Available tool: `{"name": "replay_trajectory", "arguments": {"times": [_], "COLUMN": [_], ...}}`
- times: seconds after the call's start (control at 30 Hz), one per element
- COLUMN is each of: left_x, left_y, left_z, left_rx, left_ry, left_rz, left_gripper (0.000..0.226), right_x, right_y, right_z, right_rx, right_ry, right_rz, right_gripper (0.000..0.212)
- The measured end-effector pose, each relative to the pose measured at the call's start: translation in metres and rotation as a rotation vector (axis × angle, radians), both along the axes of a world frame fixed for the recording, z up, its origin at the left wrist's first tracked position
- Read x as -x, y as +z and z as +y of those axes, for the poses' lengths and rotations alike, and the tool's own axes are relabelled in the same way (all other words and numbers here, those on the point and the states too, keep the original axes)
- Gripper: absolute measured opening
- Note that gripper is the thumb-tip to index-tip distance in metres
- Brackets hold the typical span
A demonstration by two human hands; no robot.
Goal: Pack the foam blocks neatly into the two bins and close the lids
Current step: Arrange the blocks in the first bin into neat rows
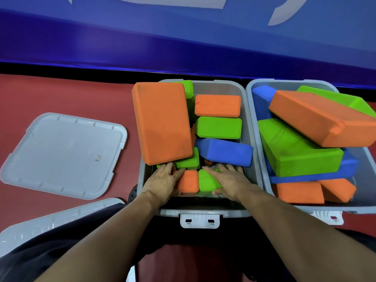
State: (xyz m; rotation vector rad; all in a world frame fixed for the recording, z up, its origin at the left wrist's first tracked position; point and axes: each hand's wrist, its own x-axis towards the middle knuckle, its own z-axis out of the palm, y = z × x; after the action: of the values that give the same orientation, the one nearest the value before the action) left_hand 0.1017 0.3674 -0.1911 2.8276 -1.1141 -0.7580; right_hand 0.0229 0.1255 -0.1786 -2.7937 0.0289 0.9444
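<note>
Two grey bins stand side by side on the red floor. The left bin (247,119) holds orange, green and blue foam blocks; a large orange block (161,122) leans tilted over its left rim. At its near end my left hand (162,183) lies flat on a small orange block (189,181), and my right hand (227,179) lies flat on a small green block (207,182). Fingers of both hands are spread and press down rather than wrap. The right bin (251,92) is heaped with a big orange block (323,118), a green block (297,151) and blue ones, above the rim.
One grey lid (63,155) lies flat on the floor left of the bins. A second lid (50,222) shows at the lower left, partly under my dark sleeve. A blue padded wall (183,41) runs behind the bins. White latches (200,220) hang on the near rims.
</note>
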Motion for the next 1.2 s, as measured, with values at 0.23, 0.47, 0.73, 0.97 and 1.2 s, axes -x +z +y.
{"name": "replay_trajectory", "arguments": {"times": [0.23,0.47,0.73,0.97,1.2], "left_x": [0.005,0.011,-0.002,0.004,0.007], "left_y": [0.001,0.002,0.003,0.002,-0.001], "left_z": [0.001,-0.009,0.009,0.003,0.002], "left_rx": [-0.006,-0.056,-0.029,-0.006,-0.020], "left_ry": [-0.036,-0.010,0.037,0.051,0.068], "left_rz": [-0.036,-0.091,-0.005,-0.012,0.005], "left_gripper": [0.082,0.078,0.083,0.082,0.086], "right_x": [-0.005,0.002,0.005,0.010,0.012], "right_y": [0.013,0.007,-0.007,-0.001,0.000], "right_z": [-0.003,-0.007,0.007,0.007,0.005], "right_rx": [-0.013,-0.014,0.000,0.013,0.031], "right_ry": [-0.009,-0.045,-0.031,-0.027,-0.021], "right_rz": [0.037,0.018,0.009,0.024,-0.008], "right_gripper": [0.098,0.101,0.098,0.096,0.094]}}
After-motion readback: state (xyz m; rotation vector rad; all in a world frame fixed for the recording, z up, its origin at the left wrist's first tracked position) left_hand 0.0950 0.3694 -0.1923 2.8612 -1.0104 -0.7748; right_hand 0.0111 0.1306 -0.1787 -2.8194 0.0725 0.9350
